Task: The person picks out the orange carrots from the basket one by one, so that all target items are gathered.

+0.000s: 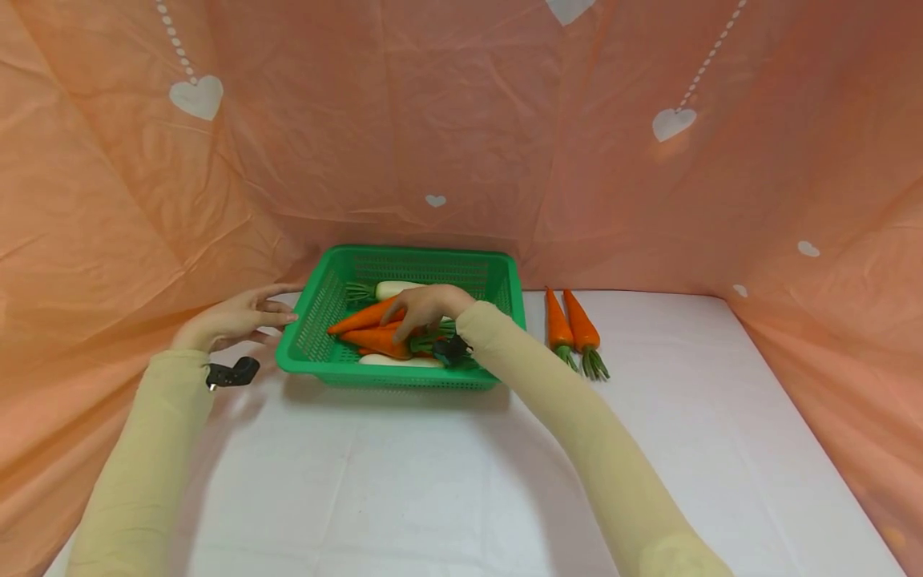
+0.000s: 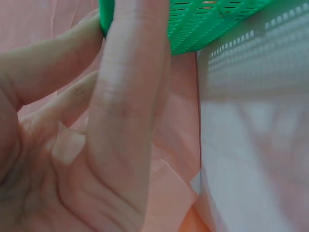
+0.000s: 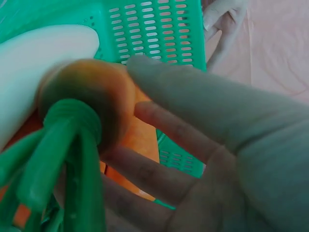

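A green plastic basket [image 1: 296, 357] stands on the white table against the cloth backdrop. Inside it lie orange carrots [image 1: 378, 342] with green stems and white radishes [image 1: 400, 361]. My right hand [image 1: 429, 303] reaches into the basket and grips a carrot [image 3: 118, 96] near its stem end, thumb on one side and fingers on the other; in the head view the hand partly covers it. At the basket's left side, my left hand [image 1: 238, 319] touches the rim with mostly straight fingers. The left wrist view shows the rim [image 2: 106, 17] at those fingertips.
Two carrots [image 1: 557, 324] lie side by side on the white table [image 1: 685, 417], right of the basket, stems toward me. An orange-pink cloth [image 1: 461, 120] with white hearts hangs behind and along both sides.
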A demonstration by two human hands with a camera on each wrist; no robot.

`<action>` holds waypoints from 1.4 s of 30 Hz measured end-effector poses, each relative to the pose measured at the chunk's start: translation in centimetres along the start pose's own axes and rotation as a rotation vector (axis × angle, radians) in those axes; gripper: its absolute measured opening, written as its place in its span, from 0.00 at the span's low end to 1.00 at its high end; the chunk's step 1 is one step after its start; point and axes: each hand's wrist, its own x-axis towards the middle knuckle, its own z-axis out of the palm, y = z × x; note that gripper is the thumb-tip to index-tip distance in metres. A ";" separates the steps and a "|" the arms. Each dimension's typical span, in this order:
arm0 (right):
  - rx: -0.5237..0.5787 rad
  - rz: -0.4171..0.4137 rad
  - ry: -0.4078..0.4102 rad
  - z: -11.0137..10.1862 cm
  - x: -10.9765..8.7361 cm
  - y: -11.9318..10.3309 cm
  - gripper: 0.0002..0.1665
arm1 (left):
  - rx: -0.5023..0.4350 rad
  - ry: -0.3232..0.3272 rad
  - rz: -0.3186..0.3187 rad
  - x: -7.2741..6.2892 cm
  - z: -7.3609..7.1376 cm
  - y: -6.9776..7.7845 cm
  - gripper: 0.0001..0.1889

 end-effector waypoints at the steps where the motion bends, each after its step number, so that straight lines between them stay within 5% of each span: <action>1: -0.028 -0.005 0.001 0.1 0.0 -0.1 0.31 | -0.001 0.001 0.000 0.0 0.0 0.0 0.37; 7: -0.129 -0.063 -0.005 0.2 0.2 -0.2 0.28 | -0.012 -0.001 0.005 0.0 0.0 -0.1 0.36; 22: -0.040 -0.090 0.012 0.1 -1.1 1.8 0.28 | -0.005 0.001 -0.012 -0.1 0.4 0.3 0.37; 34: 0.217 -0.133 0.050 -2.0 -4.3 3.3 0.29 | 0.009 -0.010 -0.016 0.0 0.1 0.3 0.38; 42: 0.342 -0.191 0.160 -3.2 -8.0 4.9 0.30 | 0.041 -0.003 -0.025 -0.2 0.0 0.3 0.38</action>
